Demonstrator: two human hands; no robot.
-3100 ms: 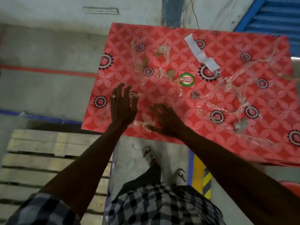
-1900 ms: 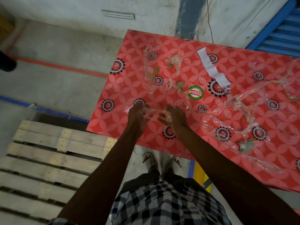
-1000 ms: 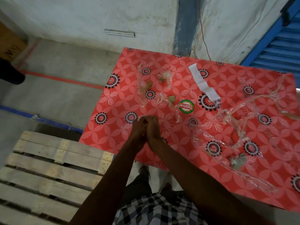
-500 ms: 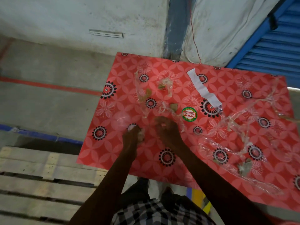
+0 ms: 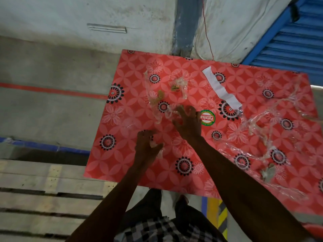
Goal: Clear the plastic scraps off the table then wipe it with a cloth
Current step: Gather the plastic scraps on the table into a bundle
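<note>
Some scraps [image 5: 155,145] in L fingers [image 5: 145,135]; R fingers [image 5: 187,112] splayed.

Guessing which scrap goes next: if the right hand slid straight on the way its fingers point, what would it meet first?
Probably the clear plastic strip just beyond its fingertips: the right hand points away and slightly left. Farther along lies a crumpled scrap. Whether it already touches the strip is unclear.

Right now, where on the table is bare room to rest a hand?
Bare: near-left corner of the table, left of the left hand. Crowded: plastic scraps beyond the right hand and across the right side.
</note>
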